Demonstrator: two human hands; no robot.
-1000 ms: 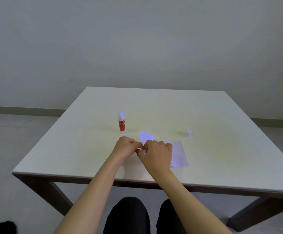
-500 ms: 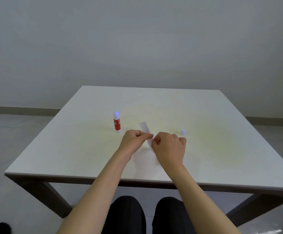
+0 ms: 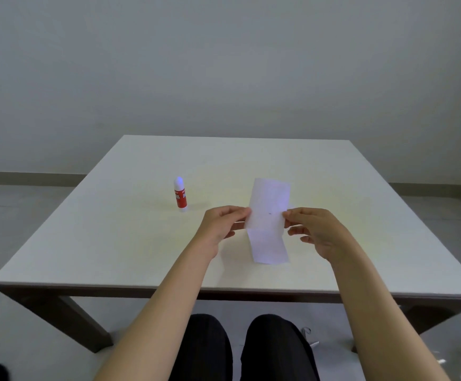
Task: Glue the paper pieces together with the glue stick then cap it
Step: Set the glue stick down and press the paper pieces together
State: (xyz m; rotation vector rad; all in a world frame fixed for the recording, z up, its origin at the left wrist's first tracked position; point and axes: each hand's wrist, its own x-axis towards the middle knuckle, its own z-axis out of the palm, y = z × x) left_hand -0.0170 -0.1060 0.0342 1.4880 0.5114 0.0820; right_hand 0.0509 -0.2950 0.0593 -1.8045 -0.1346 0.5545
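Two white paper pieces (image 3: pixel 268 215) hang joined into one long strip above the white table (image 3: pixel 113 243). My left hand (image 3: pixel 221 226) pinches the strip's left edge at the overlap. My right hand (image 3: pixel 314 229) pinches its right edge at the same height. The upper piece stands up past my fingers and the lower piece hangs toward the tabletop. A red and white glue stick (image 3: pixel 180 194) stands upright and uncapped on the table, left of and beyond my left hand. Its small white cap is hidden behind the paper.
The table's front edge (image 3: pixel 223 288) runs just above my knees. A plain wall stands behind the table and grey floor lies on both sides.
Both hands lifted the paper off the table and moved apart. The pieces, bunched between my fingers before, now hang spread out flat as one strip and hide the cap.
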